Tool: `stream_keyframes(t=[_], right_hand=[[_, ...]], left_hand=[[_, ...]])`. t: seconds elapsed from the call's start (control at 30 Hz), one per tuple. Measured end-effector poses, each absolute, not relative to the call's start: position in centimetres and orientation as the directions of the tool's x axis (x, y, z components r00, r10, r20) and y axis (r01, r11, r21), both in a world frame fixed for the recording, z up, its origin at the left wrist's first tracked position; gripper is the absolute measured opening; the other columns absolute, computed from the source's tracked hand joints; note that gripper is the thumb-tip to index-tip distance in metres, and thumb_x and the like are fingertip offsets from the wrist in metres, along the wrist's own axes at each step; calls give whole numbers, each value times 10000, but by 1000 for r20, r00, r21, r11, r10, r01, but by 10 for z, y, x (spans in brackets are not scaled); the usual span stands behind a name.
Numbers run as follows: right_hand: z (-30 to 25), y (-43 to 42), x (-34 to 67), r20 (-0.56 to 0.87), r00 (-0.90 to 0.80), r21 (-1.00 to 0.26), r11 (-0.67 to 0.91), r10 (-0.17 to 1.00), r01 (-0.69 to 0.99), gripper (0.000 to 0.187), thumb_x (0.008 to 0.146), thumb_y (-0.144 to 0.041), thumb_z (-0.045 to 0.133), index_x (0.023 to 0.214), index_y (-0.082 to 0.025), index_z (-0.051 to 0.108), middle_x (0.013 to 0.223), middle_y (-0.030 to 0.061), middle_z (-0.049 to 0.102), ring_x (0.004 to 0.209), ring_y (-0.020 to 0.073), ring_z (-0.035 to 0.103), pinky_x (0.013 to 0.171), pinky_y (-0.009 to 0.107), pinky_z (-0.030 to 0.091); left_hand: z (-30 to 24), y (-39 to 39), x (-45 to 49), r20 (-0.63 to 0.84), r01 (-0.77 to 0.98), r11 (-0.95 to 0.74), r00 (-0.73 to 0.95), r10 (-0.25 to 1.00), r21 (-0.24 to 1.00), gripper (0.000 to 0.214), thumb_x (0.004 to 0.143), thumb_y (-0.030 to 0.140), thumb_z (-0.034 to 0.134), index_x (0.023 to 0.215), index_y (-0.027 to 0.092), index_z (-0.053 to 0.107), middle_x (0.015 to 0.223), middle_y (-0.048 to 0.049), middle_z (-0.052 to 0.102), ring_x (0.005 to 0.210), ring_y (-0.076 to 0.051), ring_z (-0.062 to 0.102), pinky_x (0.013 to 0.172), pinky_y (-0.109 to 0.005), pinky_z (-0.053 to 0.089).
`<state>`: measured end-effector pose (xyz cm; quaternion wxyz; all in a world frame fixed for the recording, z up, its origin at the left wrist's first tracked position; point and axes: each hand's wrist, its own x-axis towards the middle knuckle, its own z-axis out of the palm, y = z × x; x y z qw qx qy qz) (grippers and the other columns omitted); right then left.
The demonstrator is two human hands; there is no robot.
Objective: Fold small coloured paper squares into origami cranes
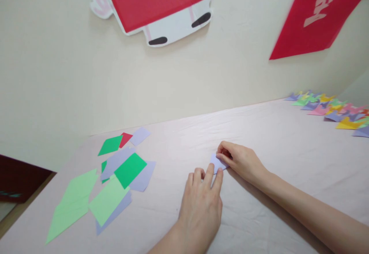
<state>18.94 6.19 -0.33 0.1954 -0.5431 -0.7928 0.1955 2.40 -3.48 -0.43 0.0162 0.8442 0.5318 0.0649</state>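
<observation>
A small piece of light purple paper, seemingly folded, lies on the covered table in front of me. From the near side, my left hand reaches over it palm down, two fingertips resting on the paper's lower edge and the fingers apart. My right hand has thumb and forefinger pinched together at the paper's upper right. The other right fingers are curled in, and part of the paper is hidden beneath both hands.
Loose paper sheets in green, light green, purple and red lie on the left. Several colourful folded paper pieces stand in rows at the far right. A wall bounds the table's back edge.
</observation>
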Motion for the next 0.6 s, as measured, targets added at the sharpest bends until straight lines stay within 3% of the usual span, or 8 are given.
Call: stream_keyframes(t=[0.17, 0.37, 0.6], right_hand=[[-2, 62, 188, 90, -330, -512, 328, 940, 794, 96, 885, -260, 526, 813, -222, 579, 722, -10, 654, 636, 150, 584, 596, 243, 371], [-2, 59, 189, 99, -360, -509, 358, 928, 783, 83, 875, -254, 535, 813, -216, 575, 775, 7, 654, 699, 169, 592, 638, 266, 401], [-5, 48, 196, 214, -418, -532, 464, 883, 708, 69, 816, -232, 589, 879, -210, 568, 908, 54, 625, 858, 218, 576, 777, 338, 436]], left_hand=[[-4, -35, 23, 94, 893, -442, 434, 896, 88, 568, 853, 126, 461, 1416, 200, 427, 1515, -31, 370, 1025, -256, 463, 897, -424, 466], [5, -31, 25, 91, 880, -473, 469, 878, 31, 536, 874, 181, 467, 1409, 193, 436, 1454, -40, 457, 1018, -266, 486, 857, -416, 469], [6, -29, 24, 110, 872, -488, 481, 870, 45, 449, 878, 208, 481, 1325, 194, 506, 1418, -36, 503, 1015, -275, 497, 846, -427, 459]])
